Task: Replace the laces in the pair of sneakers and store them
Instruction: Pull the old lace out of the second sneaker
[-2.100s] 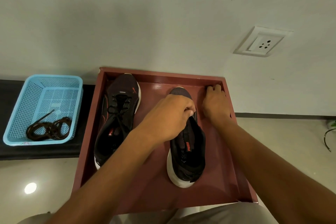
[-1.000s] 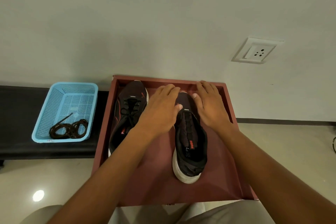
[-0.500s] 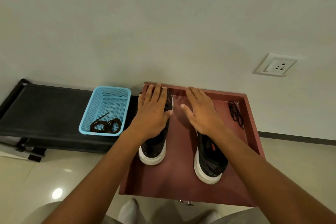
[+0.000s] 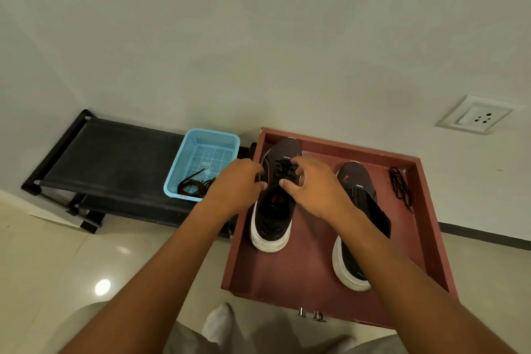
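Two black sneakers with white soles stand in a red-brown tray [image 4: 309,270]. The left sneaker [image 4: 273,218] is laced; the right sneaker [image 4: 352,178] shows no lace, and my right forearm crosses over it. A loose black lace [image 4: 400,187] lies in the tray's far right corner. My left hand [image 4: 237,185] grips the left sneaker's left side with curled fingers. My right hand [image 4: 311,185] curls its thumb and fingers over the lacing of the same sneaker. Whether it pinches a strand is hard to make out.
A light blue mesh basket [image 4: 214,135] holding a bundle of dark laces [image 4: 191,188] sits on a low black bench [image 4: 115,152] left of the tray. A wall with a socket [image 4: 477,116] rises right behind. Glossy tiled floor lies below.
Both hands have left the sneaker toes where they lay flat and gathered on the left sneaker with fingers curled. The view has shifted left and nearer.
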Action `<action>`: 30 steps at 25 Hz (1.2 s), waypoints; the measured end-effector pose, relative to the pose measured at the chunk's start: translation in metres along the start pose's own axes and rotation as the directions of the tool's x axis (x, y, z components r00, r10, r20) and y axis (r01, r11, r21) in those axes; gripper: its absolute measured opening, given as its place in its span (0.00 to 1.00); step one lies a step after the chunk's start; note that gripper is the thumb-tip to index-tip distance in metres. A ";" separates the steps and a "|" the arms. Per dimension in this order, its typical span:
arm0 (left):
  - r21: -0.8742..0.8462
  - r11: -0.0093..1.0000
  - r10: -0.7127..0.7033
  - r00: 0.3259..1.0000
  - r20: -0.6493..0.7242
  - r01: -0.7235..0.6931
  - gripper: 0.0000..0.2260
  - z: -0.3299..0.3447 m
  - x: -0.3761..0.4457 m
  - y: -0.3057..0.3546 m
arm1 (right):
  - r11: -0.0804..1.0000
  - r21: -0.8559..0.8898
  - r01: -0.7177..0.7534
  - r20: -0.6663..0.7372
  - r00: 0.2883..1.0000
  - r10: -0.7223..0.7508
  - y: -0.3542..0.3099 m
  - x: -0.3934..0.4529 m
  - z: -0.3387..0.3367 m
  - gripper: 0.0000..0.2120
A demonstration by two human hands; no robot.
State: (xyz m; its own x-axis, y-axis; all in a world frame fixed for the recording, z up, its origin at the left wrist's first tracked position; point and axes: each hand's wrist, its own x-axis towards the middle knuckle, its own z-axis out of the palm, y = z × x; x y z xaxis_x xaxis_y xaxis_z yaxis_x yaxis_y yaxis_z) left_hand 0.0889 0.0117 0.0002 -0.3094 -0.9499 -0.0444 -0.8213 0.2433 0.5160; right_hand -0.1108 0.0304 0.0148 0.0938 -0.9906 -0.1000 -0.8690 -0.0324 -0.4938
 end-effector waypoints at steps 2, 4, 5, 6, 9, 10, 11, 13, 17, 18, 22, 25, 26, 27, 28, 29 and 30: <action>-0.044 0.999 -0.024 1.000 0.007 0.025 0.09 0.003 0.000 0.005 | 0.996 0.035 -0.080 0.040 0.996 0.079 -0.006 -0.007 0.002 0.25; -0.049 0.998 -0.046 0.999 0.020 0.047 0.08 0.009 0.002 0.010 | 0.990 0.026 -0.142 0.046 0.989 0.141 -0.008 -0.011 0.008 0.21; -0.055 0.997 -0.057 0.998 0.026 0.058 0.08 0.013 0.002 0.012 | 0.988 0.011 -0.154 0.033 0.988 0.153 -0.008 -0.012 0.011 0.19; -0.061 0.996 -0.061 0.998 0.029 0.063 0.07 0.016 0.002 0.013 | 0.987 0.006 -0.159 0.019 0.987 0.159 -0.008 -0.014 0.015 0.16; -0.070 0.996 -0.056 0.998 0.017 0.057 0.06 0.023 0.001 0.012 | 0.988 0.027 -0.153 -0.015 0.988 0.154 -0.009 -0.017 0.022 0.11; -0.072 0.996 -0.045 0.999 0.010 0.045 0.05 0.024 0.001 0.012 | 0.989 0.025 -0.146 -0.028 0.989 0.146 -0.009 -0.018 0.023 0.11; -0.071 0.997 -0.032 0.999 0.007 0.033 0.05 0.025 0.001 0.013 | 0.990 0.020 -0.139 -0.036 0.989 0.140 -0.009 -0.019 0.023 0.11; -0.059 0.998 -0.005 1.000 0.007 0.006 0.04 0.028 0.000 0.017 | 0.991 0.002 -0.131 -0.053 0.990 0.131 -0.007 -0.020 0.023 0.10; -0.017 1.000 0.007 1.000 -0.008 -0.007 0.05 0.035 -0.002 0.030 | 0.991 -0.022 -0.136 -0.101 0.986 0.133 0.001 -0.026 0.020 0.06; -0.009 1.000 0.004 1.000 -0.014 -0.004 0.05 0.036 -0.003 0.033 | 0.991 -0.027 -0.135 -0.109 0.985 0.131 0.002 -0.029 0.019 0.06; -0.024 1.000 0.001 1.000 -0.001 -0.001 0.05 0.038 -0.017 0.040 | 0.993 -0.024 -0.118 -0.121 0.986 0.114 0.004 -0.045 0.021 0.05; -0.056 0.998 -0.008 1.000 0.023 0.010 0.05 0.037 -0.030 0.041 | 0.993 -0.016 -0.116 -0.120 0.986 0.114 0.006 -0.060 0.025 0.06; -0.077 0.997 -0.018 0.999 0.037 0.020 0.04 0.037 -0.033 0.041 | 0.992 -0.011 -0.124 -0.113 0.986 0.122 0.008 -0.064 0.026 0.06; -0.097 0.995 -0.028 0.998 0.056 0.033 0.04 0.036 -0.035 0.041 | 0.991 -0.005 -0.132 -0.103 0.986 0.131 0.009 -0.067 0.027 0.07; -0.112 0.993 -0.036 0.997 0.075 0.044 0.03 0.035 -0.036 0.041 | 0.990 0.004 -0.138 -0.095 0.986 0.138 0.010 -0.070 0.029 0.08; -0.122 0.991 -0.040 0.995 0.089 0.051 0.02 0.034 -0.036 0.042 | 0.990 0.013 -0.143 -0.087 0.986 0.144 0.011 -0.072 0.030 0.09; -0.130 0.990 -0.042 0.995 0.094 0.054 0.02 0.033 -0.036 0.042 | 0.989 0.022 -0.145 -0.080 0.986 0.147 0.012 -0.072 0.031 0.10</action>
State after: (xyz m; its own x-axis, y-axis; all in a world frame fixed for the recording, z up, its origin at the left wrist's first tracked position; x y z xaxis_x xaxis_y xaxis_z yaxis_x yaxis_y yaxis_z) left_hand 0.0497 0.0629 -0.0052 -0.3185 -0.9366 -0.1465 -0.7673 0.1639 0.6200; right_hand -0.1127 0.1058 -0.0101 -0.0739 -0.9921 -0.1018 -0.8625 0.1148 -0.4928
